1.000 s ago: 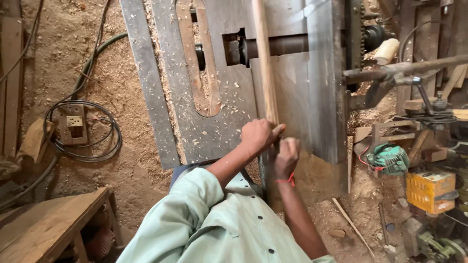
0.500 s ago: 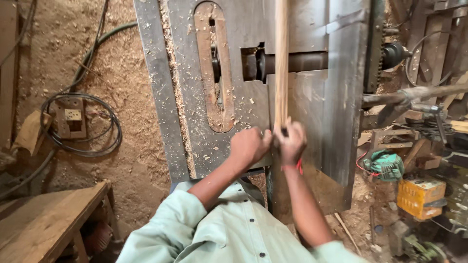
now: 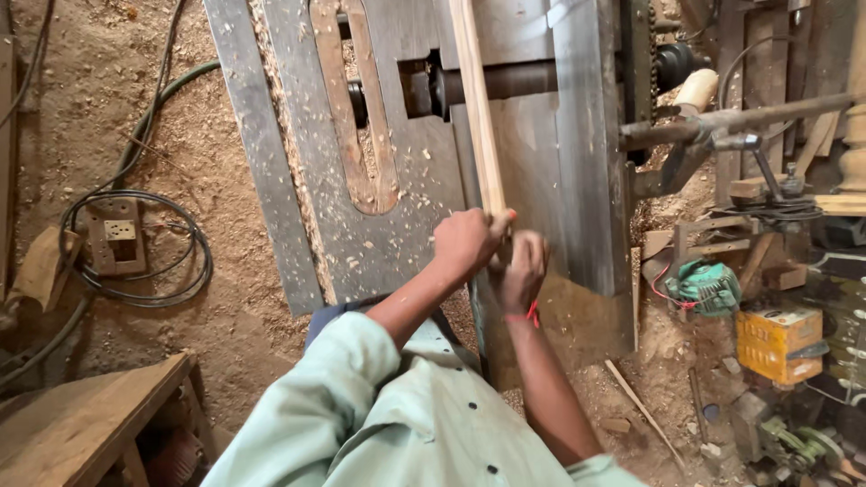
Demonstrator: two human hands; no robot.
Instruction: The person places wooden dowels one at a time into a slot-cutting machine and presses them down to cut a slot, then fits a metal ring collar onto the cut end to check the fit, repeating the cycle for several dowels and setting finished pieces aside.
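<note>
Wooden strip (image 3: 478, 117) lies lengthwise on the grey machine surface (image 3: 541, 162), just right of its slot (image 3: 356, 117), near end clasped by left hand (image 3: 465, 242) and right hand (image 3: 520, 271); feeding it straight and flat looks wise.

We see open room on the grey steel machine table (image 3: 397, 234) left of the long pale wooden strip (image 3: 478, 117), though its oblong slot (image 3: 356, 117) and dark horizontal shaft (image 3: 505, 81) interrupt it; right, a rusty metal bar (image 3: 740, 117) blocks passage.
</note>
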